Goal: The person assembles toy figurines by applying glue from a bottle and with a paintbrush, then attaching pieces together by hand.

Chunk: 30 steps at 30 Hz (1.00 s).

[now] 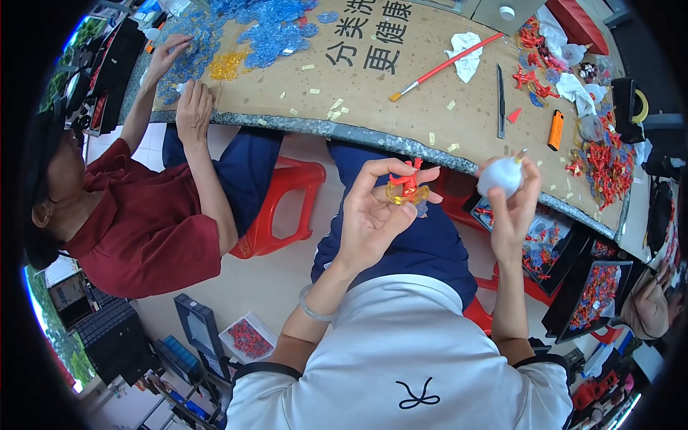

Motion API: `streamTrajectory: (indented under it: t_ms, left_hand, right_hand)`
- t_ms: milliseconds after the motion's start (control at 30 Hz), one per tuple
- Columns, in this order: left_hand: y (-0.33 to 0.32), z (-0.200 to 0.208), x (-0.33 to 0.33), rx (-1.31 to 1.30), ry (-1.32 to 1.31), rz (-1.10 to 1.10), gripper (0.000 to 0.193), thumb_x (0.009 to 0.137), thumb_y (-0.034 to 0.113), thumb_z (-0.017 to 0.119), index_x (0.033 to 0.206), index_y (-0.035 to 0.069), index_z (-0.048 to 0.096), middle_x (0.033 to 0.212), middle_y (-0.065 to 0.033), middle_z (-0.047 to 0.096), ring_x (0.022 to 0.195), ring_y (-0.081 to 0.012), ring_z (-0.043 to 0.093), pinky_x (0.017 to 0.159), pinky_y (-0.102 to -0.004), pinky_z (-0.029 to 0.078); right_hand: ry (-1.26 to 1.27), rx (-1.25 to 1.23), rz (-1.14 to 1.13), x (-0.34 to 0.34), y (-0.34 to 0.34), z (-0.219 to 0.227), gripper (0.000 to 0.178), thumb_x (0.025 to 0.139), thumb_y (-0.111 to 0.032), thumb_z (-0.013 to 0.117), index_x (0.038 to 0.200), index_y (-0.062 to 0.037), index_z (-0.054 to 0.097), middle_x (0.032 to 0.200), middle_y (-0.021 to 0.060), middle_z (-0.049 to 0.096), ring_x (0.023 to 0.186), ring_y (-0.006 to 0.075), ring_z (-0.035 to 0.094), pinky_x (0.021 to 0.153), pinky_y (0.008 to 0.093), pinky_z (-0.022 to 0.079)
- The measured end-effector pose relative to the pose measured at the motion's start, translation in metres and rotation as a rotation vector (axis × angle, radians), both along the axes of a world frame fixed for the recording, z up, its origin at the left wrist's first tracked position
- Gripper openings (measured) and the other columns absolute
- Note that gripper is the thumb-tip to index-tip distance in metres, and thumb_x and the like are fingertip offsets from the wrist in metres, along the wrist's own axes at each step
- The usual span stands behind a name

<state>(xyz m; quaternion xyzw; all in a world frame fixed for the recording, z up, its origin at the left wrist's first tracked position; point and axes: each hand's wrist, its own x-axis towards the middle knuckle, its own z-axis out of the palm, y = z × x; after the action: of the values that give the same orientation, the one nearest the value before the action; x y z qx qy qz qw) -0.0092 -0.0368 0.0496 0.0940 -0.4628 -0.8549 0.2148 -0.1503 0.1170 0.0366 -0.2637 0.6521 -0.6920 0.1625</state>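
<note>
My left hand pinches a small glossy red figurine with a clear yellow, ring-like base, held above my lap in front of the table edge. My fingers cover part of it. In my right hand is a round white squeeze bottle, gripped between thumb and fingers. Its thin yellowish nozzle points up and right, beside the table edge. Figurine and bottle are apart. Beyond my hands, the cardboard-covered table carries a black-handled slim tool, an orange cutter or lighter and a small red triangular piece.
A red-handled brush lies across white tissue. Red figurines are heaped at the right, clear blue pieces and yellow ones at the far left. A co-worker in dark red works at my left. Trays stand below the table.
</note>
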Motion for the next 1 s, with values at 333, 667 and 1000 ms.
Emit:
streamTrajectory:
  t_ms: [333,667,1000]
  left_hand:
    - [-0.005,0.005,0.004,-0.140,-0.089,0.087,0.041,0.083,-0.008,0.055,0.122,0.000,0.043,0.123,-0.0234,0.058,0.105,-0.0248,0.064,0.088,-0.0300,0.051]
    - [-0.007,0.006,0.007,-0.143,-0.075,0.118,0.043,0.084,0.001,0.057,0.123,-0.003,0.039,0.123,-0.0322,0.054,0.102,-0.0305,0.065,0.079,-0.0328,0.056]
    - [-0.009,0.004,0.008,-0.136,-0.056,0.112,0.043,0.085,0.002,0.058,0.123,-0.003,0.039,0.123,-0.0320,0.054,0.101,-0.0340,0.065,0.078,-0.0331,0.056]
  right_hand:
    - [0.210,0.031,-0.002,0.024,0.008,0.013,0.045,0.071,-0.011,0.082,0.106,0.0042,0.058,0.100,0.0159,0.066,0.084,0.0164,0.066,0.073,0.0249,0.051]
    - [0.642,0.101,0.049,0.021,-0.001,0.024,0.044,0.062,-0.009,0.085,0.098,0.0065,0.066,0.086,0.0190,0.070,0.073,0.0247,0.070,0.064,0.0291,0.054]
    - [0.648,0.121,0.064,0.024,-0.003,0.025,0.045,0.060,-0.014,0.085,0.096,0.0059,0.067,0.083,0.0180,0.070,0.070,0.0263,0.068,0.064,0.0312,0.053]
